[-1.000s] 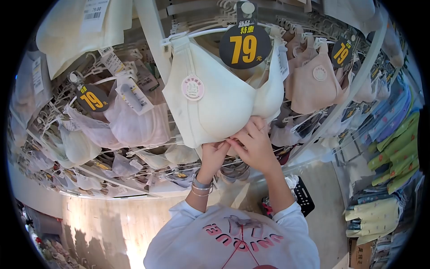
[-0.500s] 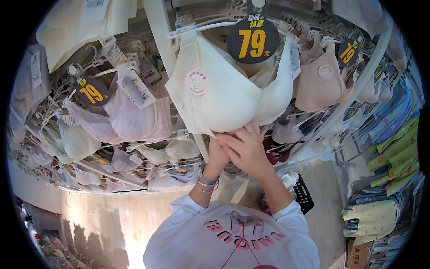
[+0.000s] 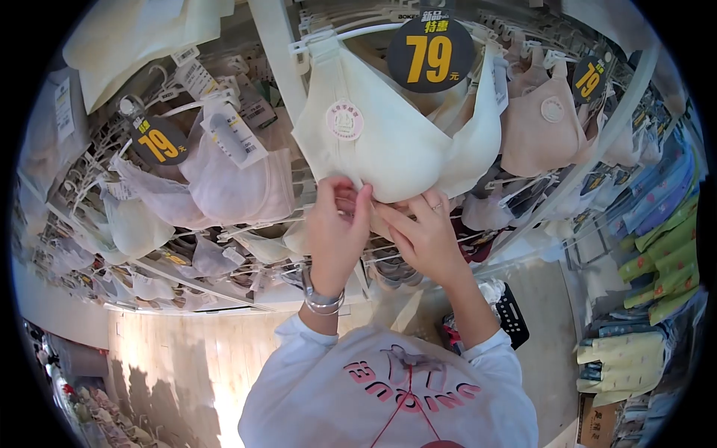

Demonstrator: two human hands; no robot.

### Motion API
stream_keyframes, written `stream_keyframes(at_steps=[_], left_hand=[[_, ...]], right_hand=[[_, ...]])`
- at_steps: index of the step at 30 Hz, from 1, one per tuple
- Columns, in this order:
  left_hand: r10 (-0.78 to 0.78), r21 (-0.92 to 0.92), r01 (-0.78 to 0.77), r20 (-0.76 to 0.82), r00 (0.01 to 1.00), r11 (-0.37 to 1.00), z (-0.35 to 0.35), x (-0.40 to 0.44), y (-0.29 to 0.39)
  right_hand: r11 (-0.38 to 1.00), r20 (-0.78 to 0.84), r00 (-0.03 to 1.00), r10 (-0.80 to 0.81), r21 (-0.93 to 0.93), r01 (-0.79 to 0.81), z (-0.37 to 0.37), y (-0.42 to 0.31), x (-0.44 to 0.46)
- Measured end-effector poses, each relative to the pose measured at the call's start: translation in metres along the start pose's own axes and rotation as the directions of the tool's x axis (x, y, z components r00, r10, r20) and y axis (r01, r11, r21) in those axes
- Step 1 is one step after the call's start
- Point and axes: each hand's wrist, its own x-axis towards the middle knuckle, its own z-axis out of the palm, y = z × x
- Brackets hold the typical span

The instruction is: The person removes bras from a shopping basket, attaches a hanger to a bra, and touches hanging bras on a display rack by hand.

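A cream-white bra (image 3: 392, 153) hangs from a white hanger in the middle of the head view, with a round pink sticker on its left side and a black round "79" price tag (image 3: 429, 56) above it. My left hand (image 3: 337, 231) pinches the lower left edge of the bra between thumb and fingers. Beside it, my right hand (image 3: 422, 235), with a ring on one finger, grips the bottom band under the cups; its fingertips are partly hidden by the fabric. A watch and a bracelet (image 3: 321, 295) circle my left wrist.
Lilac bras (image 3: 239, 183) hang on the left, a beige bra (image 3: 541, 123) on the right, with several more rows below. A white rack post (image 3: 278, 48) stands behind. Near my right arm, a black basket (image 3: 511, 317) is on the floor. Folded garments (image 3: 624, 362) hang far right.
My left hand has come out from beneath my right hand and moved left and up along the bra's lower edge. My right hand stays at the bottom band. The view has shifted slightly.
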Motion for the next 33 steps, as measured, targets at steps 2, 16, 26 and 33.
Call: stream_keyframes(at_steps=[2, 16, 26, 33], left_hand=[[0.059, 0.103, -0.054, -0.048, 0.997, 0.993, 0.008, 0.000, 0.000], [-0.070, -0.534, 0.065, 0.010, 0.997, 0.843, 0.019, -0.009, -0.003], [-0.131, -0.853, 0.352, 0.326, 0.936, 0.386, 0.015, -0.004, -0.003], [-0.108, -0.897, 0.386, 0.371, 0.922, 0.215, 0.026, 0.001, 0.005]], right_hand=[[1.000, -0.008, 1.000, -0.003, 0.026, 0.003, 0.002, -0.001, 0.001], [0.917, -0.328, 0.857, 0.398, 0.171, -0.361, 0.014, -0.001, 0.026], [0.870, -0.373, 0.786, 0.493, 0.185, -0.457, 0.012, 0.001, 0.040], [0.873, -0.409, 0.772, 0.487, 0.228, -0.431, 0.012, 0.004, 0.046]])
